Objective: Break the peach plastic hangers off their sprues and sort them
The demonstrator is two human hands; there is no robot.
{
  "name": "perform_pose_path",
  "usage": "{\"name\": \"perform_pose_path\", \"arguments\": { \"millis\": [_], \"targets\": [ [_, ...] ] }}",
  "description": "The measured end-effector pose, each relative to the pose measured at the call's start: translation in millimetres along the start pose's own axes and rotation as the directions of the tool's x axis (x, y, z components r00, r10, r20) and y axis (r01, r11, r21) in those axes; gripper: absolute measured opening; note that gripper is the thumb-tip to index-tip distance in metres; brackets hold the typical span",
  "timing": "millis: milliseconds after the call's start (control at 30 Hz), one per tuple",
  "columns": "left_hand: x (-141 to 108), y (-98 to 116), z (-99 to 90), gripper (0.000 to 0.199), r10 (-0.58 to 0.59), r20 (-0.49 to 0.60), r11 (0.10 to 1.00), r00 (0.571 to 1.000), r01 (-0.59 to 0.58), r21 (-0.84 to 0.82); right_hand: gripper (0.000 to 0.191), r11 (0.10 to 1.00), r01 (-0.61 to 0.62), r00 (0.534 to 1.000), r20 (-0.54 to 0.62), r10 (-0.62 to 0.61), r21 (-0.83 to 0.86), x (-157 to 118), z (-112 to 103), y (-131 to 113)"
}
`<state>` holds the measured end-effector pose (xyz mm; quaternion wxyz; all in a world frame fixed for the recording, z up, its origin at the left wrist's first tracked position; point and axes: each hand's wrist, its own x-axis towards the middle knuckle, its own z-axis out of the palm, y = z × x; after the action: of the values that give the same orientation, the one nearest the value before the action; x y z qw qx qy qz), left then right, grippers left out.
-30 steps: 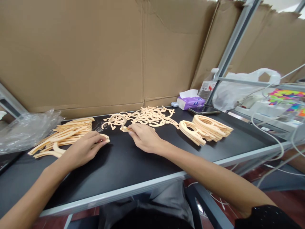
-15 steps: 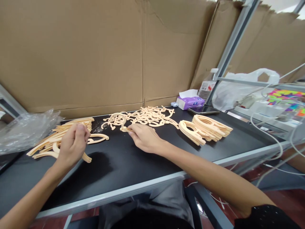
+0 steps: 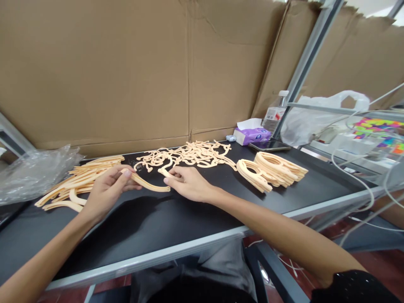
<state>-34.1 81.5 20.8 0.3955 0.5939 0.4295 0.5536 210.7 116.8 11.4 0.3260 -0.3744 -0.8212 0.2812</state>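
Observation:
My left hand (image 3: 115,185) is closed around a long, curved pale-beige strip (image 3: 150,185), whose free end points right toward my other hand. My right hand (image 3: 186,181) pinches a smaller curved beige piece (image 3: 164,171) with a hooked end. The strip's tip is close to the fingers of my right hand; whether they touch I cannot tell. Left of my left hand lies a pile of long curved beige strips (image 3: 67,185). Beyond both hands spreads a heap of small curled beige pieces (image 3: 202,153). To the right stand stacked beige parts with round openings (image 3: 277,168).
A purple tissue pack (image 3: 252,135), a clear bottle (image 3: 275,113) and a phone (image 3: 269,146) sit at the back right of the black table (image 3: 195,223). Clear plastic wrap (image 3: 38,172) lies at left. Cardboard (image 3: 126,75) walls the back; white cables (image 3: 353,172) hang at right.
My left hand has moved right, away from the strip pile, bringing a long curved strip with it. My right hand stays nearly in place, with the small piece turned slightly.

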Motion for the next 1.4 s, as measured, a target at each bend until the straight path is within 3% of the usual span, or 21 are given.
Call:
{"name": "perform_pose_path", "arguments": {
  "millis": [133,400,733,933,1067,1200,1400],
  "targets": [
    [1,0,-0.9,0.032,-0.008,-0.044,0.999,0.999,0.005,-0.053,0.021,0.999,0.039,0.999,0.022,-0.039,-0.002,-2,0,-3],
    [0,2,1.8,0.026,-0.019,-0.022,0.994,1.0,0.017,-0.104,0.021,0.999,0.037,0.995,0.089,-0.035,-0.027,-1,1,-1],
    [-4,6,7.9,0.024,-0.057,-0.006,0.996,0.998,0.056,-0.072,0.02,0.999,0.044,0.999,-0.032,-0.044,0.004,-3,5,5],
    [-6,-1,19.4,0.031,-0.16,-0.03,0.986,0.987,0.159,-0.049,0.023,0.997,0.067,0.995,-0.066,-0.068,-0.024,-3,6,10],
    [-5,-4,26.9,0.034,-0.221,-0.019,0.97,0.975,0.218,-0.108,0.023,0.998,0.058,0.995,-0.084,-0.06,-0.028,-2,5,11],
    [0,-6,37.5,0.03,-0.212,-0.021,0.958,0.977,0.204,-0.204,0.026,0.997,0.063,0.99,-0.122,-0.066,-0.034,-1,5,10],
    [6,-5,58.5,0.031,-0.217,0.139,0.966,0.966,0.233,-0.114,0.023,0.993,0.117,0.982,-0.15,-0.116,-0.003,-1,5,9]
  ]
}}
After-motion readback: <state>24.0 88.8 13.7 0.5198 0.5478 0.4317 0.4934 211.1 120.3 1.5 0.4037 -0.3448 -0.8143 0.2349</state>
